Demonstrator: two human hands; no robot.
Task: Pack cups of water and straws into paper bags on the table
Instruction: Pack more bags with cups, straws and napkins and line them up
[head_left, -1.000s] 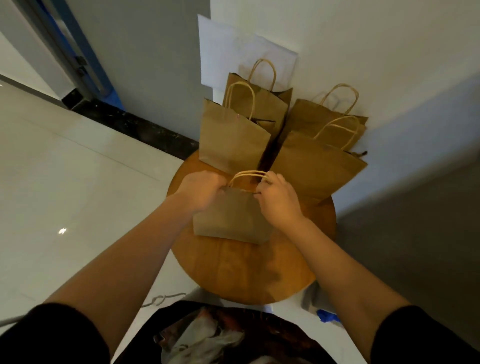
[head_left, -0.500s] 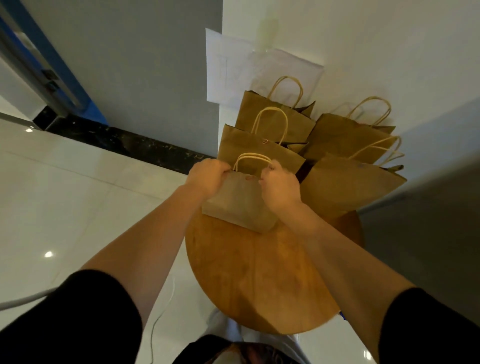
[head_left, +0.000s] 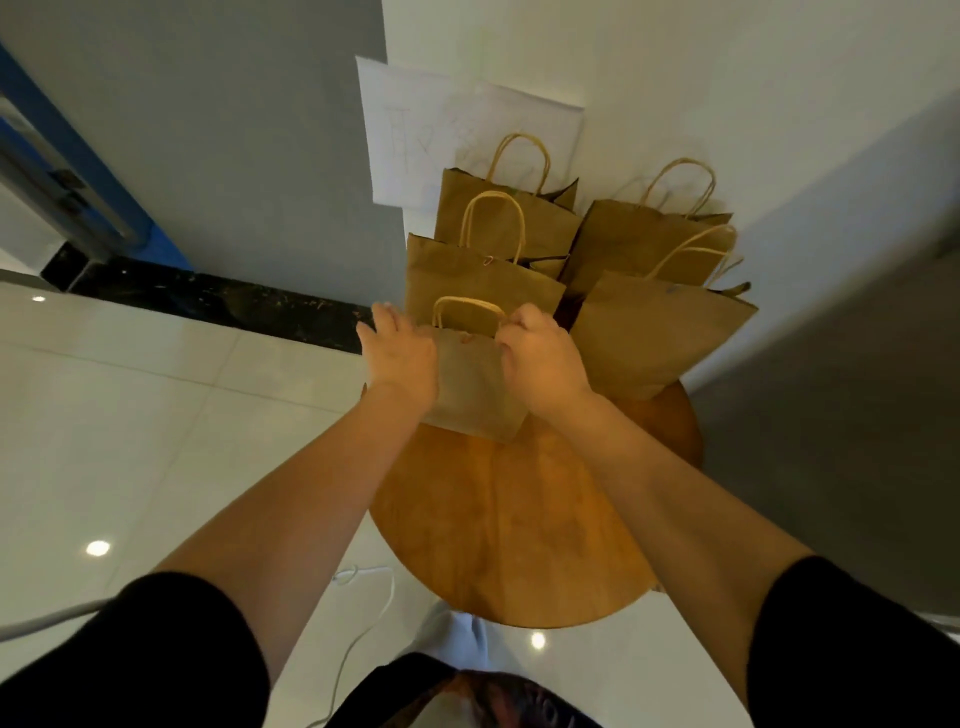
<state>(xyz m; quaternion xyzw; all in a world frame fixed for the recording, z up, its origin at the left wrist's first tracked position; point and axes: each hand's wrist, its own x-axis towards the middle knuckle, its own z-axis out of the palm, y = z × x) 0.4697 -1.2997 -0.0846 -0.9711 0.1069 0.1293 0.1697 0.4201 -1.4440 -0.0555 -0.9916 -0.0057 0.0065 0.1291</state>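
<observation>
A round wooden desk (head_left: 519, 530) stands against a white wall (head_left: 675, 62), its near half bare. Four tall paper bags (head_left: 483, 280) crowd its far edge, upright with looped handles, two on the left and two on the right. Just in front of them stands a small bag (head_left: 470, 384), touching the near left tall one. The left hand (head_left: 400, 358) rests against the small bag's left side, fingers nearly straight, its grip released. The right hand (head_left: 540, 358) has its grip pinching the bag's top edge by the handle. White paper sheets (head_left: 410, 130) hang on the wall behind. A glossy pale tiled floor (head_left: 130, 415) spreads left, edged by a dark skirting strip (head_left: 208, 301) under a grey wall (head_left: 208, 130).
</observation>
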